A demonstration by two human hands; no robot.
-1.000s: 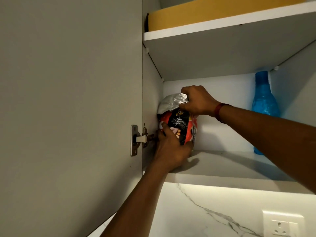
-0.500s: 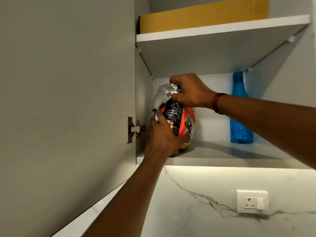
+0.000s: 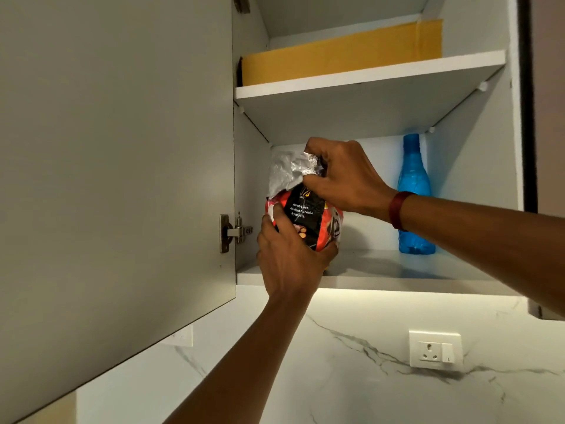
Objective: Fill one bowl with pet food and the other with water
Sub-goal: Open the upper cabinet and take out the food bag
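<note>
Two hands: in the head view both are on one pet food bag [image 3: 308, 218], inside an open wall cabinet.
Left hand [image 3: 290, 258]: cupped round the bag's lower half from the front, thumb on the right side, fingers [image 3: 272, 215] curled up the left edge.
Right hand [image 3: 345, 179]: fingers [image 3: 315, 182] bunched tight on the bag's crumpled silver top [image 3: 286, 172], pinching it; a dark red wristband [image 3: 397, 211] sits on the wrist.
Pet food bag: upright, red and black, its white print only partly legible; at the left end of the lower shelf [image 3: 397, 273], near the cabinet's left wall. Its base is hidden by the left hand, so contact with the shelf cannot be told.
Blue bottle [image 3: 412, 166]: upright at the back right of the same shelf, well apart from the bag; the right forearm crosses its middle.
Upper shelf [image 3: 367, 78]: carries a flat yellow-brown pack [image 3: 336, 59]; what it is cannot be made out.
Cabinet door [image 3: 116, 179]: grey, swung open at the left, cut off by the frame edges; a metal hinge [image 3: 235, 232] joins it to the cabinet.
Marble wall [image 3: 336, 377]: white with grey veins, below the cabinet, bearing a white socket plate [image 3: 435, 350].
</note>
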